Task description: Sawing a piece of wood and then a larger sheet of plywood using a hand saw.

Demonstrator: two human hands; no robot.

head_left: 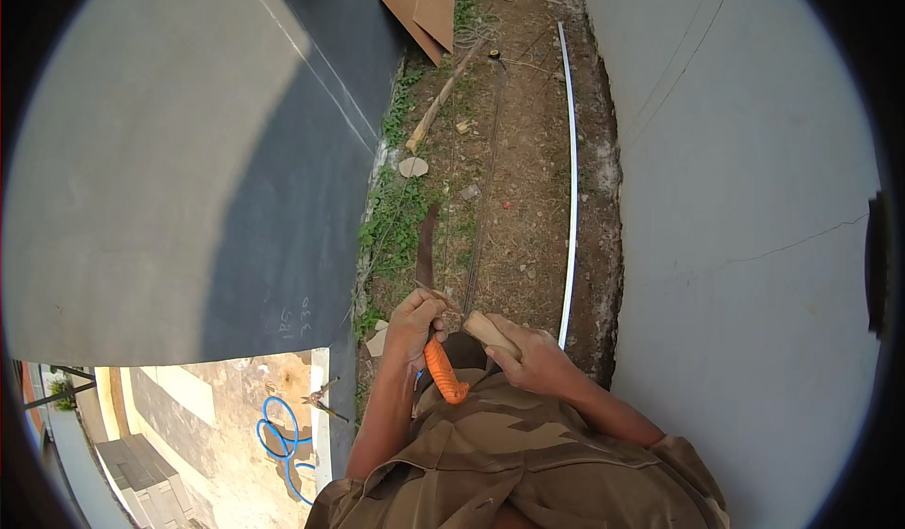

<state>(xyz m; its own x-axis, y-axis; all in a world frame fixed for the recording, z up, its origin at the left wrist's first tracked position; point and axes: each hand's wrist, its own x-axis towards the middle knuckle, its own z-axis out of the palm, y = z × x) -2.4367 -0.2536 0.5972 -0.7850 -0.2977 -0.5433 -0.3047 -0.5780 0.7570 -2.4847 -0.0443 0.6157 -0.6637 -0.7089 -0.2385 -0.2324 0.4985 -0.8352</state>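
My left hand (415, 325) is closed around a tool with a ribbed orange handle (444, 374) and a dark, slightly curved blade (426, 251). The blade points away from me; the handle hangs below my fist toward my lap. My fingers hide where handle and blade meet. A thin pale sliver (434, 292) shows by my fingertips. In my right hand (542, 359) is a short, thick piece of wood (492, 334), its blunt end turned toward the left hand. The two hands are close together but apart, just above my lap.
A dirt strip (523, 199) runs between two grey walls (292, 237) (735, 199). A long white bar (572, 171) lies along its right side. Further off are a wooden pole (438, 105), a tape measure (495, 55) and brown boards (419, 10). A blue hose (273, 435) lies at lower left.
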